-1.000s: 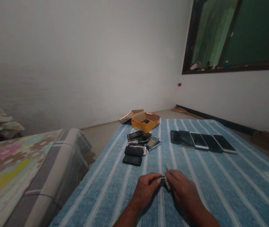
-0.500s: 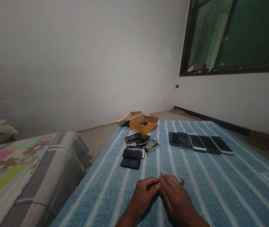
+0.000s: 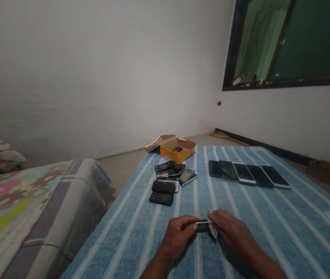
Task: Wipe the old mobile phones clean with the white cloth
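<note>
My left hand pinches the left end of a slim dark phone with a pale edge, between thumb and fingers. At the phone's right end, my right hand has its fingers closed on a crumpled whitish cloth, which touches the phone. Part of the phone is hidden behind the cloth and fingers. Both hands are low over the blue striped cover. Beyond the left hand lies a black keypad phone, with a black rounded case just behind it.
A loose group of older phones lies left of centre. An orange box with its lid open stands behind them, a phone inside. Several smartphones lie in a row at the right. A second bed or table with a floral cover is at left.
My right hand has slid right with the cloth, away from my left hand, uncovering the middle of the phone. My left hand keeps its grip. The view has shifted slightly.
</note>
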{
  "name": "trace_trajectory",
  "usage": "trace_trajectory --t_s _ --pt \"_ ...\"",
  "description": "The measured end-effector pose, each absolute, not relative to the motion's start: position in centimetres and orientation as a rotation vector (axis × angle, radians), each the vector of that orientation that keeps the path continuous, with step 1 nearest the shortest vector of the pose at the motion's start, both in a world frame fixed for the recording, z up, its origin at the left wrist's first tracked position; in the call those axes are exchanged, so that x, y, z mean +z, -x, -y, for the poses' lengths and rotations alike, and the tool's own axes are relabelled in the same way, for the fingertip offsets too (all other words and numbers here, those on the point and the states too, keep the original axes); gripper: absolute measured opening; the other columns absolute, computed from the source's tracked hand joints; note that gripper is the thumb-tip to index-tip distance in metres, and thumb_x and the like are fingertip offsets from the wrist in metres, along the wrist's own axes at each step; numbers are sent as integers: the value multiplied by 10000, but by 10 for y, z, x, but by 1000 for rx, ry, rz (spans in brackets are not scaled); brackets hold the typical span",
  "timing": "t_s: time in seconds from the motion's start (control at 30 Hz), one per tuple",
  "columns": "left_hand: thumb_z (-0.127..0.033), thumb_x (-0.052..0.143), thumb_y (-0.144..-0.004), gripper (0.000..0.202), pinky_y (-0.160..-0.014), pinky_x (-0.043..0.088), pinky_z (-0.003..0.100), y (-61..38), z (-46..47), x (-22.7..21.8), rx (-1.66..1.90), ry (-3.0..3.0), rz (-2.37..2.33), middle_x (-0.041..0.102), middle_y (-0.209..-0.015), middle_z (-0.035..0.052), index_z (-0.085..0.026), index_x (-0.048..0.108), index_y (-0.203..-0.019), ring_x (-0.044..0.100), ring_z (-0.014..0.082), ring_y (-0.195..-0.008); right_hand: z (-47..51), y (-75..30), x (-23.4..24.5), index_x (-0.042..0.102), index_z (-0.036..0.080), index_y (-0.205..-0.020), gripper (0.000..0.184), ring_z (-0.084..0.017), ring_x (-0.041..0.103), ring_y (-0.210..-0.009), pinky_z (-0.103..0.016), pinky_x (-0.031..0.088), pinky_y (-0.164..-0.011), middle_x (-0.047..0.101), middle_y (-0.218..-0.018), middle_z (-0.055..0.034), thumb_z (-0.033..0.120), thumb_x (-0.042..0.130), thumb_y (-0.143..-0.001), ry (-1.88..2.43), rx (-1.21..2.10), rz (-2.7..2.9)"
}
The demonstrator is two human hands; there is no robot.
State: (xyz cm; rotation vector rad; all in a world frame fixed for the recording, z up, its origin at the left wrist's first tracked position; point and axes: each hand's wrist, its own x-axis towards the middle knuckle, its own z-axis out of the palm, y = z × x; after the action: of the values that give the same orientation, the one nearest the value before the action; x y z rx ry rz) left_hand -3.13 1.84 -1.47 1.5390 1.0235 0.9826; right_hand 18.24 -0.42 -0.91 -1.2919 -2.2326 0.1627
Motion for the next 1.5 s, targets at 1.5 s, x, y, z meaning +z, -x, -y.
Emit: trace_trajectory --t_s 1.5 --pt "-339 687 -754 244 -751 475 305 30 -20 -13 1000 -1457 -995 749 -816 82 -137 783 -853 649 209 -786 7 -168 -16 615 220 -1157 379 -200 578 -946 -289 478 -814 646 -1044 -77 36 423 -887 1312 165 2219"
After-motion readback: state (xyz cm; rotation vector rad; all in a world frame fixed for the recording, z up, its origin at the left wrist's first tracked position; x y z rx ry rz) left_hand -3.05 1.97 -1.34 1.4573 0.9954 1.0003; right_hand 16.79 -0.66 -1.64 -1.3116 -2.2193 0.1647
